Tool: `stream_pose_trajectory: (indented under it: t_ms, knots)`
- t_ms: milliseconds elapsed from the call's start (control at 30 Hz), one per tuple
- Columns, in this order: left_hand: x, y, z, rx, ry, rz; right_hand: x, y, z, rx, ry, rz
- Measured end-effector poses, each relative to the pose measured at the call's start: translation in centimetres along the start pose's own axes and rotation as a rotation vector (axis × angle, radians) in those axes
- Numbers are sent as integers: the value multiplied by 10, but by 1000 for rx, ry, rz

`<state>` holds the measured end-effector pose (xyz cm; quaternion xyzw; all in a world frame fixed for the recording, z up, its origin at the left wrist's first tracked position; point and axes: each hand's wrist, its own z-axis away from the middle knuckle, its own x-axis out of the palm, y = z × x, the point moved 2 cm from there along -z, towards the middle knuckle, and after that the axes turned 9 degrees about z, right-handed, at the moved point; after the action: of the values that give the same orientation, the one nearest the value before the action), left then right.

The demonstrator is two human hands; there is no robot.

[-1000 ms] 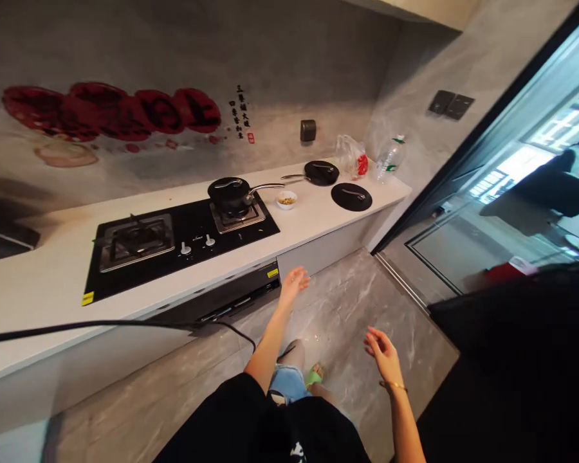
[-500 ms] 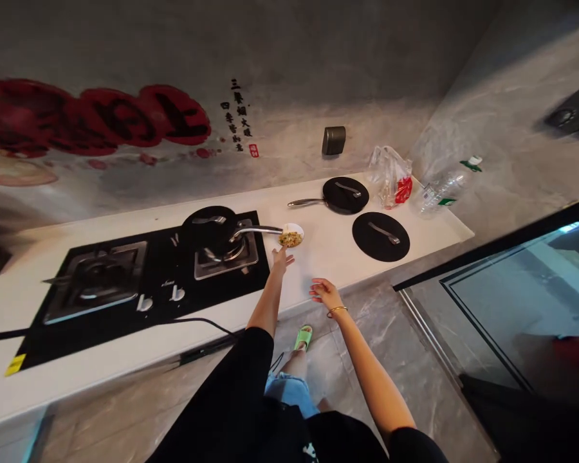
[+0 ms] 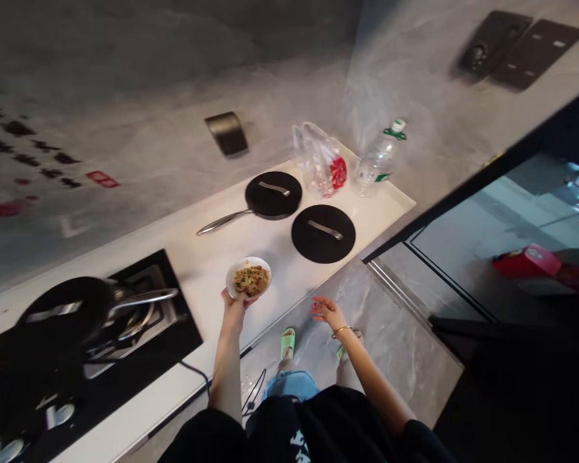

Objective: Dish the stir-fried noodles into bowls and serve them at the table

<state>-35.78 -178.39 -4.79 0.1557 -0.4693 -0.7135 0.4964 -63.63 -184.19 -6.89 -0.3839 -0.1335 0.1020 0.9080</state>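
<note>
My left hand (image 3: 236, 305) grips the near rim of a white bowl (image 3: 229, 275), which is lifted over the countertop. Mixed food (image 3: 251, 280), yellowish with green bits, fills the bowl; its exact kind is hard to make out. Past the counter's front edge, my right hand (image 3: 325, 311) hangs in the air with its fingers apart and nothing in them. A round black lid (image 3: 324, 234) with a metal handle lies on the counter to the right of the bowl. Behind it sits a covered frying pan (image 3: 273, 195), its handle pointing left.
At the left, a lidded pan (image 3: 72, 315) stands on a black gas hob (image 3: 183, 334). A plastic bag (image 3: 318, 161) and a large clear bottle (image 3: 377, 161) stand in the back right corner. A dark cable (image 3: 197, 372) runs over the counter's front edge.
My left hand has taken hold of the bowl and raised it off the counter toward me. The view has swung right, so the hob now sits further left. My right hand stays empty.
</note>
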Motion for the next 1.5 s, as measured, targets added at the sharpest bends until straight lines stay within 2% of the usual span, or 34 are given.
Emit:
stream_pose_trajectory:
  t_ms: [100, 200, 400, 500, 567, 667, 800, 967, 1033, 1133, 1233, 1333, 1500]
  knots:
    - [69, -29, 61, -49, -154, -31, -81, -11, 15, -40, 72, -66]
    - [155, -76, 119, -148, -286, -64, -173, -24, 41, -105, 147, -125]
    - [360, -187, 228, -258, -537, -113, -371, -56, 110, -224, 399, -242]
    - [460, -233, 282, -305, -681, -160, -462, -69, 137, -286, 560, -330]
    - [521, -261, 314, -340, -777, -205, -517, -75, 148, -317, 661, -394]
    - [605, -300, 351, -380, -923, -283, -596, -86, 152, -348, 788, -474]
    - [722, -361, 390, -437, -1100, -350, -711, -110, 139, -406, 944, -527]
    - [885, -463, 441, -520, -1313, -428, -871, -148, 110, -454, 1180, -572]
    - [952, -505, 467, -514, -1385, -529, -924, -157, 104, -450, 1279, -638]
    - [1045, -560, 518, -477, -1504, -650, -978, -163, 106, -406, 1442, -789]
    - [1115, -606, 588, -567, -1649, -701, -1007, -166, 118, -362, 1613, -945]
    - [1157, -651, 663, -652, -1789, -784, -1030, -164, 134, -329, 1787, -1068]
    - [1191, -738, 778, -743, -1985, -900, -1091, -130, 168, -253, 2077, -1344]
